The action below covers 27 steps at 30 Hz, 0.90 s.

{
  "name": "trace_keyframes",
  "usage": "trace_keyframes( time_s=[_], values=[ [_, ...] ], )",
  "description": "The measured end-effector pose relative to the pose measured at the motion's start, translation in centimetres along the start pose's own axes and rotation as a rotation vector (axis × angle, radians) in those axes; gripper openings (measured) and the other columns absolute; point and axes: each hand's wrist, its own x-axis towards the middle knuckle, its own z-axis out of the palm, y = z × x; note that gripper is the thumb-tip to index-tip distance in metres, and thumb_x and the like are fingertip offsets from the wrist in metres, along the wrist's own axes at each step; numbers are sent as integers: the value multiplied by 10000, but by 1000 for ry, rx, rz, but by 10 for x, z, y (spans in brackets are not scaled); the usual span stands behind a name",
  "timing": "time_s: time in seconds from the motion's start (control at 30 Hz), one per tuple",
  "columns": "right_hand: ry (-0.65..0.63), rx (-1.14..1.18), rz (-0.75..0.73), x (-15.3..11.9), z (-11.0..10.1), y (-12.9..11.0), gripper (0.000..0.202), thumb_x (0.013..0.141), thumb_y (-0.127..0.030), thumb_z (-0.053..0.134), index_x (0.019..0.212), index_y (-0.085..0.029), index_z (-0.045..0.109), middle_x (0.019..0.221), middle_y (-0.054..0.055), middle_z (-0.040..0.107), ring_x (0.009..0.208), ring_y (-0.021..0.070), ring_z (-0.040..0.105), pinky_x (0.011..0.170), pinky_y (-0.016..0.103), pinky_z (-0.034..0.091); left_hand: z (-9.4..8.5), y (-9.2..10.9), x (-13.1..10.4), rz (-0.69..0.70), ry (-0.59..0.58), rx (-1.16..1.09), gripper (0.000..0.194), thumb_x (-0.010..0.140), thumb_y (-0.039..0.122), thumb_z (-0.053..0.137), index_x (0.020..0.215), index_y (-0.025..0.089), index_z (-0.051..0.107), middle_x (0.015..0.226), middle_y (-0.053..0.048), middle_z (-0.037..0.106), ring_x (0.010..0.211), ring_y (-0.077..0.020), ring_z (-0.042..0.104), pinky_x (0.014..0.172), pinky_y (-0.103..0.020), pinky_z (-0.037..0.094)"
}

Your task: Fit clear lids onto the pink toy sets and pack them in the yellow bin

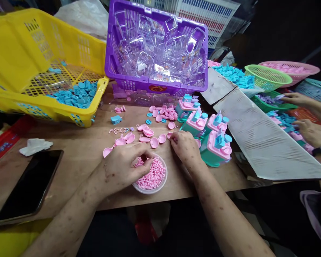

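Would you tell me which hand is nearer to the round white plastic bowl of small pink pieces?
Left. The left hand reaches over the bowl; the right hand is apart from it, to its upper right.

Yellow basket (89, 119), purple crate (160, 85), pink bits (152, 176), teal discs (84, 93)

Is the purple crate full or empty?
Well filled: clear plastic cases lie heaped across the purple crate, covering most of its inside.

In the center, the left hand (128, 164) is hovering over a bowl (162, 180) of small pink pieces; at upper left, a yellow basket (18, 103) is holding blue parts (81, 93).
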Motion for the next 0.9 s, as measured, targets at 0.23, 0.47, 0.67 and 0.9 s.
trace_keyframes(
  time_s=[0.23,0.47,0.67,0.9],
  values=[
    [150,486,-69,-7,-14,-1,158,969,-261,763,904,-229,623,927,38,714,817,202,712,773,334,614,-3,-7,3,6,177,-183,142,994,127,835,1088,230,861,1048,5,867,982,-136,810,924,-210,619],
    [-50,1096,-328,1,-36,-32,324,937,-467,913,1145,-246,798,1165,79,808,1059,241,792,914,377,695,-24,-15,18,-166,367,-425,162,921,178,930,1064,255,921,1088,-35,887,1018,-173,833,922,-219,664],
    [-166,1103,-536,22,-23,-44,202,997,-412,889,1029,-220,834,1023,56,834,905,187,798,779,285,661,-21,-37,21,-319,412,-559,170,875,297,983,1025,242,925,949,-52,886,814,-166,831,719,-201,661],
    [-221,1167,-661,27,-17,-40,174,1051,-373,839,1005,-210,803,973,46,842,888,183,806,786,281,649,-9,-41,24,-422,375,-666,209,819,335,1026,933,208,906,938,-65,883,830,-193,843,755,-238,690]
  ],
)
